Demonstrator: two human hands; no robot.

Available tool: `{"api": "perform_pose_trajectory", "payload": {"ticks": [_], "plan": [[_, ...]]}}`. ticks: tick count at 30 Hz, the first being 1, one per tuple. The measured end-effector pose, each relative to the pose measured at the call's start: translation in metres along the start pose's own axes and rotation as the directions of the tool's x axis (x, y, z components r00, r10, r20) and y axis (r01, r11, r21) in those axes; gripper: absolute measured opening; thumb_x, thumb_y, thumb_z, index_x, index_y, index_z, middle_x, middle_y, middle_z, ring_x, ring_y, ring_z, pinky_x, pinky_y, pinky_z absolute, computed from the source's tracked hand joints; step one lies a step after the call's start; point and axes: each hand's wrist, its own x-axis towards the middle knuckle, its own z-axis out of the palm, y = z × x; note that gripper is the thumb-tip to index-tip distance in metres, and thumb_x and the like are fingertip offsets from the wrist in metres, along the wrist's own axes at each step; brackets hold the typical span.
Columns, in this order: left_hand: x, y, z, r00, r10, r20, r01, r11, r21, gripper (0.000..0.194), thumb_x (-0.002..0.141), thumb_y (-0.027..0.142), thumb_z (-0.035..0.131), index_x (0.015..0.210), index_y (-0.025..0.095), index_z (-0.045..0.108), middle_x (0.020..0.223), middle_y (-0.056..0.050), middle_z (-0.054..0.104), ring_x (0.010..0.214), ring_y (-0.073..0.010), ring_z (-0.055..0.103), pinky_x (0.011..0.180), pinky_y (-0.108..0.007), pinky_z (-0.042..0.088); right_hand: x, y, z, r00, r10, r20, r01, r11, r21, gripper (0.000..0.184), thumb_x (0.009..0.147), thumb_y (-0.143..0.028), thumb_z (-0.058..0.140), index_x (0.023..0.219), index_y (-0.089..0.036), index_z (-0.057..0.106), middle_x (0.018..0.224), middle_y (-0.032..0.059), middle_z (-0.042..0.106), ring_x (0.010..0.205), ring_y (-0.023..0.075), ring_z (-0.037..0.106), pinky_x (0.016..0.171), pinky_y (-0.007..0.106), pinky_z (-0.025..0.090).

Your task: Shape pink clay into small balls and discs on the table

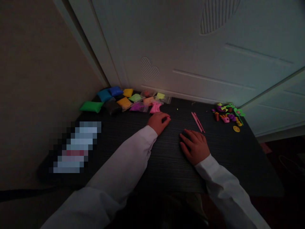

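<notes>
My left hand is over the middle of the dark table, its thumb and fingers closed on a small piece of pink clay. Just behind that hand lies a bright pink lump or packet. My right hand rests palm down on the tabletop, fingers spread, holding nothing. Beyond its fingertips are two slim pink modelling tools, side by side. A tiny yellow-green bit sits on the table behind the two hands.
Packets of coloured clay line the back left, among them a green one and a blue one. Small clay figures and a yellow disc cluster at the back right. A blurred-out bright object lies left. A white panel borders the back.
</notes>
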Motion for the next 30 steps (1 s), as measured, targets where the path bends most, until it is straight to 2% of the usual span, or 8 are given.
{"api": "perform_pose_trajectory", "payload": {"ticks": [12,19,30], "plan": [[0.0004,0.0016,-0.0016,1.000,-0.019,0.013,0.019,1.000,-0.003,0.021,0.075,0.030,0.046,0.086,0.017,0.060,0.080,-0.003,0.061,0.077,-0.0142,0.054,0.073,-0.028,0.042,-0.0026,-0.0034,-0.0009,1.000,0.003,0.024,-0.002,0.999,-0.037,0.036,0.079,-0.037,0.040,0.111,-0.026,0.050,0.122,0.0046,0.045,0.108,0.0246,0.037,0.089,0.045,0.025],[0.0000,0.0002,-0.0005,1.000,0.004,-0.004,-0.004,1.000,0.000,0.021,0.075,0.030,0.046,0.085,0.017,0.060,0.079,-0.003,0.061,0.076,-0.0140,0.053,0.073,-0.028,0.042,-0.0025,-0.0024,-0.0007,1.000,0.019,0.010,-0.019,1.000,-0.001,0.041,0.079,-0.037,0.039,0.117,-0.023,0.044,0.124,0.0057,0.043,0.108,0.0229,0.038,0.088,0.041,0.028],[0.0002,0.0000,-0.0001,1.000,0.003,0.001,-0.003,1.000,0.001,0.022,0.075,0.030,0.046,0.085,0.017,0.060,0.079,-0.003,0.061,0.076,-0.0136,0.053,0.072,-0.027,0.042,-0.0028,-0.0012,0.0016,1.000,0.017,0.016,-0.016,1.000,-0.011,0.034,0.079,-0.032,0.039,0.111,-0.025,0.050,0.121,0.0044,0.046,0.107,0.0229,0.038,0.088,0.042,0.027]]}}
